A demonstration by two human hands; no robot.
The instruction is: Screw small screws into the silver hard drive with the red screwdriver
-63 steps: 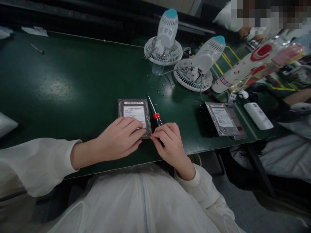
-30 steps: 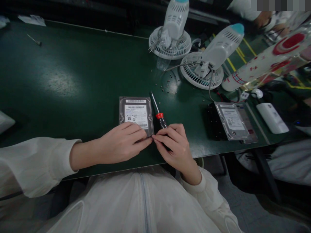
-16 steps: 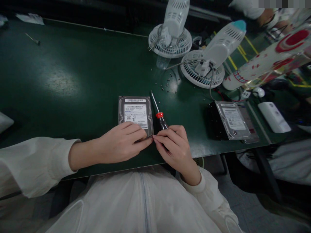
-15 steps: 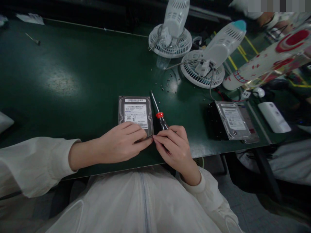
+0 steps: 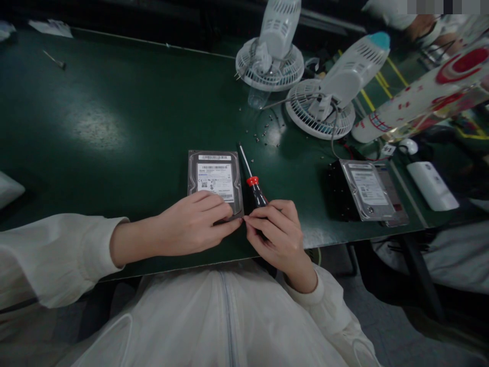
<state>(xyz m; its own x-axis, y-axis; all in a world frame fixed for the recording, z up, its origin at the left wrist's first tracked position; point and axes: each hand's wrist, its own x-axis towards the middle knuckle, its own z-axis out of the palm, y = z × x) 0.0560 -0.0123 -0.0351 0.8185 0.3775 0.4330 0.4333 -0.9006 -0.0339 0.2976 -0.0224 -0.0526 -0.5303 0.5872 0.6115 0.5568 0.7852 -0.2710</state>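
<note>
A silver hard drive (image 5: 215, 176) with a white label lies flat on the green table (image 5: 114, 127), close to the near edge. My left hand (image 5: 191, 227) rests on its near edge with the fingers together, and their tips reach the near right corner. My right hand (image 5: 277, 234) is closed in a pinch at that same corner, fingertip to fingertip with the left. What the pinch holds is too small to see. A screwdriver (image 5: 250, 176) with a red collar lies just right of the drive, its black handle running under my right hand.
Two white desk fans (image 5: 269, 56) (image 5: 332, 97) lie at the back right, with several small screws (image 5: 263, 133) scattered before them. A second hard drive (image 5: 367, 187) sits on a black block at the right, beside a white device (image 5: 431, 184). Another person's sleeve (image 5: 385, 7) shows at top right.
My left hand slid off the drive's label to its near right corner, and both hands' fingertips met there. Over the last half second they have hardly moved.
</note>
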